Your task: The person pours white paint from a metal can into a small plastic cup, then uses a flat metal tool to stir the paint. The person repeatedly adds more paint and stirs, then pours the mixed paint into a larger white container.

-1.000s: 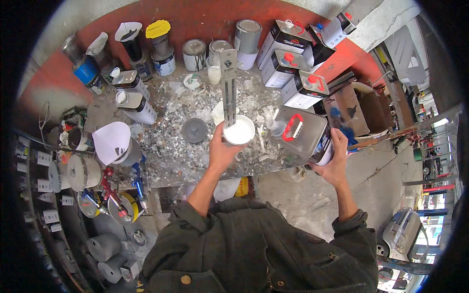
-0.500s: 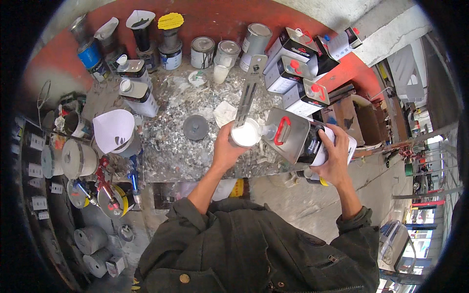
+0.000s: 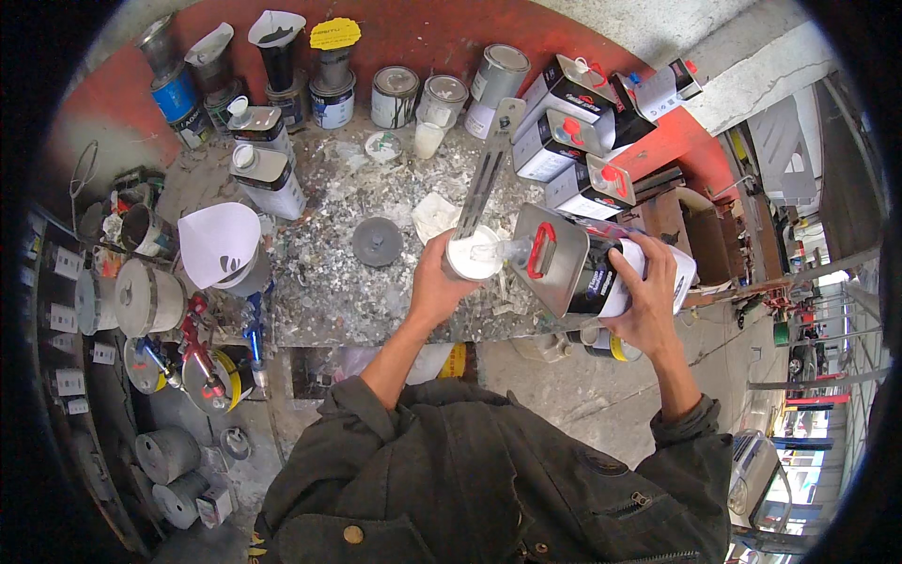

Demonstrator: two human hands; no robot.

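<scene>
Fingers of the left hand (image 3: 440, 291) curl around the near left side of a small round cup of white liquid (image 3: 467, 266), spread only as wide as its wall and holding it above the surface (image 3: 329, 305). Fingers of the right hand (image 3: 648, 299) are spread wide across the side of a rectangular metal can with a grey top and black-and-white sides (image 3: 570, 268), gripping it toward its right end. The can lies tipped over, its long axis running roughly left to right, its top facing left toward the cup. A short clear plastic spout (image 3: 513, 251) reaches from that top to the cup's right rim, its mouth over the white liquid; whether anything flows is too small to tell. The can is directly right of the cup, with the right hand beyond it and the left hand nearer the spout. A red plastic handle (image 3: 541, 250) crosses the can's top.

A long, slotted grey metal strip (image 3: 487, 174) stands in the cup, leaning far and right. Left of the cup lies a round grey lid (image 3: 378, 242); just beyond the cup is a crumpled white paper (image 3: 433, 215).
</scene>
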